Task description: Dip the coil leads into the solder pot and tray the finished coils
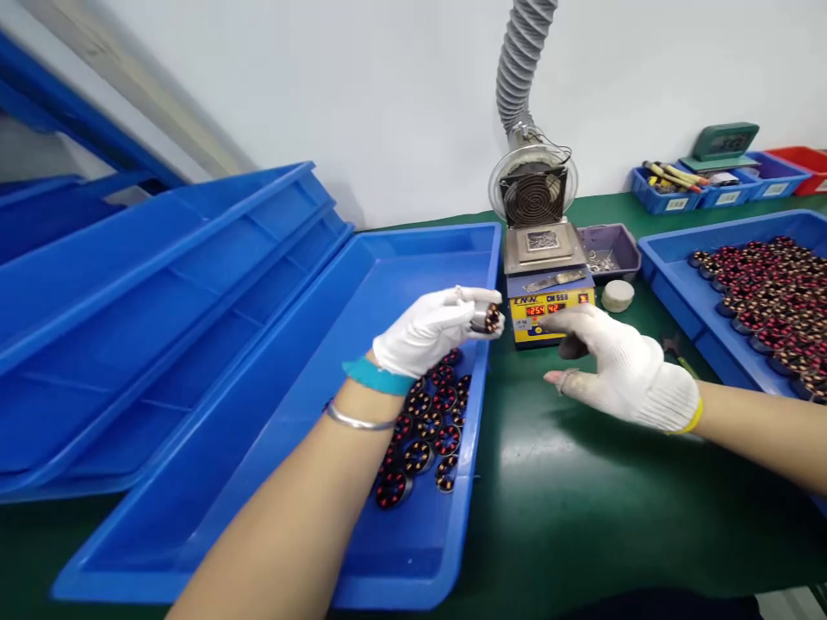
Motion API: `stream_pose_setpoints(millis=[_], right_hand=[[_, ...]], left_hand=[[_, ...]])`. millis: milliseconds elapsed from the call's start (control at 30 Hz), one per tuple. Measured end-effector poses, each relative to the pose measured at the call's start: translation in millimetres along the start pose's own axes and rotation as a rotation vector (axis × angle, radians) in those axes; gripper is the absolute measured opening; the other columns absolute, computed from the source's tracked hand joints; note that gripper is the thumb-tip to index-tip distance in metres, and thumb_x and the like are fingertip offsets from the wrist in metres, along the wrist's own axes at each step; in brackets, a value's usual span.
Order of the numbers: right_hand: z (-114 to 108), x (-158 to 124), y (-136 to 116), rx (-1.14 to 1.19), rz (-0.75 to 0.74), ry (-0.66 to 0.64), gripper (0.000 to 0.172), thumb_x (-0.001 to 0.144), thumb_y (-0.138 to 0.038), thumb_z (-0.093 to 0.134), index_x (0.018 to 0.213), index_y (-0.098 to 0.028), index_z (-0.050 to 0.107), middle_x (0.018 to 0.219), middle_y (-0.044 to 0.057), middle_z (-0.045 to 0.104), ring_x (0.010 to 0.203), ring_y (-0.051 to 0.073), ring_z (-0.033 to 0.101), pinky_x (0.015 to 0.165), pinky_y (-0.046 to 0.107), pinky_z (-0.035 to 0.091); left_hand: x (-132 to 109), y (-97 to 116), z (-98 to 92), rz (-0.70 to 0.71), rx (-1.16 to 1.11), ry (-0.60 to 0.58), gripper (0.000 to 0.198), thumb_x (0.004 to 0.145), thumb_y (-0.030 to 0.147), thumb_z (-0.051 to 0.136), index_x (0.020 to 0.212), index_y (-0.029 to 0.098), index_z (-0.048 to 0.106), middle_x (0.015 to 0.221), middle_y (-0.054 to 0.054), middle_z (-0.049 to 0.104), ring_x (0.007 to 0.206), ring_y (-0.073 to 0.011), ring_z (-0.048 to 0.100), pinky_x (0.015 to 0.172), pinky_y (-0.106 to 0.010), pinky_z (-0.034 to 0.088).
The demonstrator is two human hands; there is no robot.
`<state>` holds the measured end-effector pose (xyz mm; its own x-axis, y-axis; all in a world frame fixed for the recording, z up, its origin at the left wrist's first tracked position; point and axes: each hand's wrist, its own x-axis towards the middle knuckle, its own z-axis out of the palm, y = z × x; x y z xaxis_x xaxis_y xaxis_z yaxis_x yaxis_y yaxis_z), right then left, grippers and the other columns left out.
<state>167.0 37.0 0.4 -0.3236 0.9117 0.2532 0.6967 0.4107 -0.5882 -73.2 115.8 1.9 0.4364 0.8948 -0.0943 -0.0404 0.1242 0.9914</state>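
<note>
My left hand, in a white glove, grips a small round stator with copper-coloured coils between thumb and fingers. It is above the right side of a long blue tray. More such stators, black-rimmed with red and copper segments, lie in that tray under my left wrist. My right hand, also gloved, hovers over the green table in front of the solder pot with its lit red display. Its thumb and fingers are apart, with nothing between them. One thumb tip is bare.
A fan under a grey duct hose stands behind the pot. Right of it are a purple bin and a round pale pad. Another blue tray holds many stators. Stacked blue trays lean at left.
</note>
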Motion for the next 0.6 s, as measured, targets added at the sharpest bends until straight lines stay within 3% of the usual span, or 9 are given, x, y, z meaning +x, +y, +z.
stream_pose_setpoints(millis=[100, 200, 333, 500, 600], right_hand=[[-1.6, 1.7, 4.2, 0.031, -0.005, 0.06, 0.06, 0.072, -0.034, 0.069, 0.128, -0.027, 0.048, 0.125, 0.003, 0.055, 0.091, 0.019, 0.062, 0.077, 0.033, 0.051], [-5.0, 4.4, 8.2, -0.04, -0.059, 0.026, 0.054, 0.072, -0.035, 0.069, 0.123, -0.028, 0.053, 0.127, 0.001, 0.054, 0.102, 0.022, 0.06, 0.082, 0.033, 0.05], [-11.8, 9.3, 12.6, -0.222, -0.118, -0.066, 0.044, 0.077, -0.036, 0.062, 0.12, -0.027, 0.057, 0.121, 0.003, 0.058, 0.095, 0.023, 0.062, 0.075, 0.032, 0.05], [-18.8, 12.1, 9.9, -0.497, -0.334, -0.231, 0.048, 0.08, -0.022, 0.054, 0.128, -0.024, 0.052, 0.12, 0.008, 0.058, 0.091, 0.025, 0.061, 0.063, 0.032, 0.047], [-18.5, 10.3, 10.5, -0.445, -0.323, -0.194, 0.053, 0.079, -0.022, 0.055, 0.132, -0.024, 0.048, 0.124, 0.008, 0.057, 0.095, 0.025, 0.06, 0.069, 0.033, 0.048]], left_hand=[[1.4, -11.2, 43.5, -0.026, -0.093, -0.109, 0.045, 0.067, 0.034, 0.077, 0.103, 0.01, 0.067, 0.089, -0.01, 0.069, 0.079, -0.0193, 0.066, 0.075, -0.031, 0.052], [0.9, -22.0, 69.8, -0.047, -0.144, -0.125, 0.033, 0.071, 0.03, 0.074, 0.097, 0.012, 0.066, 0.089, -0.008, 0.068, 0.082, -0.0179, 0.065, 0.074, -0.029, 0.052], [-3.2, -21.9, 79.5, -0.085, -0.133, -0.151, 0.033, 0.073, 0.03, 0.07, 0.1, 0.012, 0.063, 0.095, -0.009, 0.067, 0.086, -0.02, 0.064, 0.077, -0.033, 0.053], [-10.2, -12.9, 91.8, 0.063, 0.422, -0.008, 0.027, 0.072, 0.031, 0.071, 0.091, 0.015, 0.063, 0.089, -0.004, 0.068, 0.087, -0.0204, 0.063, 0.078, -0.031, 0.053], [-12.2, -12.3, 95.4, 0.054, 0.428, 0.02, 0.028, 0.072, 0.03, 0.072, 0.094, 0.015, 0.064, 0.093, -0.004, 0.069, 0.092, -0.0214, 0.064, 0.081, -0.031, 0.053]])
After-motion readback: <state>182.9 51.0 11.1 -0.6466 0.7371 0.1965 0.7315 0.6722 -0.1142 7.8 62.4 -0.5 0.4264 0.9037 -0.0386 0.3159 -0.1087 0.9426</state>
